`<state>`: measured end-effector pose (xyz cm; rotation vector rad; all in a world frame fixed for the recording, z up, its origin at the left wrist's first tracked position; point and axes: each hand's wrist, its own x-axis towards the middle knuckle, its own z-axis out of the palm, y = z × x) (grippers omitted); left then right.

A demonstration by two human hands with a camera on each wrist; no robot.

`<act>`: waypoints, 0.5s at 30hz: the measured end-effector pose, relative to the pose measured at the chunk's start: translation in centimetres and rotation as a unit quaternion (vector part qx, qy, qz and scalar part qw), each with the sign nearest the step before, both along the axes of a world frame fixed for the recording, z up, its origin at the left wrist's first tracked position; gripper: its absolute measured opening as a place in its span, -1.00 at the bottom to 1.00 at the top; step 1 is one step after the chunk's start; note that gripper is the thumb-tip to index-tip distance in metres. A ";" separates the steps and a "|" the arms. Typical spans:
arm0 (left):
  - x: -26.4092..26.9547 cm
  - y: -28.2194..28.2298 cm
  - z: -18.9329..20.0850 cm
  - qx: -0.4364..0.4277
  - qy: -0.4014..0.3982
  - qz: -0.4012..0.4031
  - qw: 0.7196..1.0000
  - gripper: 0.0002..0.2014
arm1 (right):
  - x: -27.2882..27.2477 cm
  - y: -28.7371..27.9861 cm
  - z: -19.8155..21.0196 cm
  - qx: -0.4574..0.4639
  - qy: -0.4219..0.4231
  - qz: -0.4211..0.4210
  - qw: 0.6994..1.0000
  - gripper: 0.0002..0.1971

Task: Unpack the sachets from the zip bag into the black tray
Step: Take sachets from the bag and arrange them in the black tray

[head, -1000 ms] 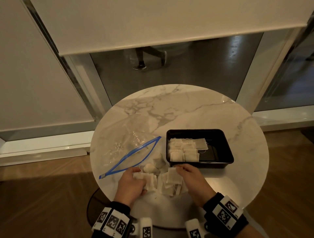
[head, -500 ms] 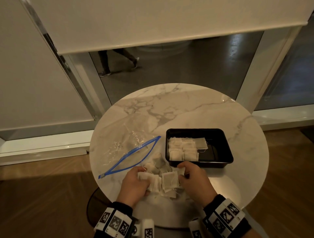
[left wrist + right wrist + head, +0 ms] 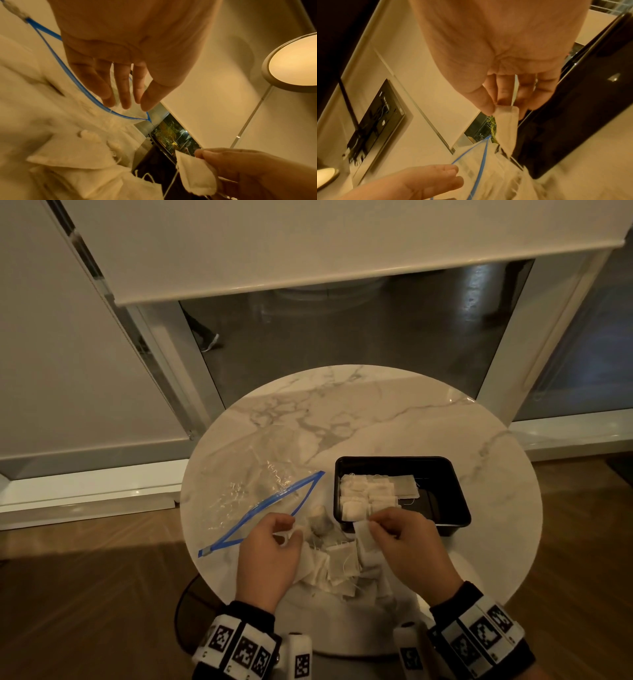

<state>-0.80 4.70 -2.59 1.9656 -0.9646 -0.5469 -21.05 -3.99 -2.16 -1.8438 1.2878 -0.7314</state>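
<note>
A clear zip bag with a blue seal [image 3: 270,505] lies flat and open on the left of the table. The black tray [image 3: 445,474] stands to its right and holds several white sachets [image 3: 370,491] in its left half. A loose pile of sachets [image 3: 339,566] lies on the table between my hands. My right hand [image 3: 373,523] pinches one sachet [image 3: 506,124] by its top edge between thumb and forefinger, so that it hangs above the pile by the tray's near left corner. My left hand [image 3: 126,104] hovers over the bag's mouth [image 3: 96,100] with fingers relaxed, holding nothing.
The round marble table [image 3: 394,412] stands by a window with a half-lowered blind [image 3: 308,251]. Wooden floor surrounds it. The table's far half is bare marble. A round lamp [image 3: 295,65] shows in the left wrist view, a dark wall panel [image 3: 376,121] in the right.
Both hands have come up off the pile of sachets. My right hand has lifted one sachet toward the tray's near corner; my left hand has let go and moved toward the bag's mouth.
</note>
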 end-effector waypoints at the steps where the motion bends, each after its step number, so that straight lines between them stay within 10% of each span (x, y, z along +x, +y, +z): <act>1: -0.3 -0.1 0.4 -0.019 0.004 -0.008 1.000 -0.83 | -0.1 -0.1 0.2 0.009 -0.022 0.005 1.000 -0.87; 15: -5.4 -2.8 2.3 -0.074 0.227 -0.129 0.963 -0.85 | -0.7 -0.7 1.7 0.121 -0.245 -0.004 0.962 -0.86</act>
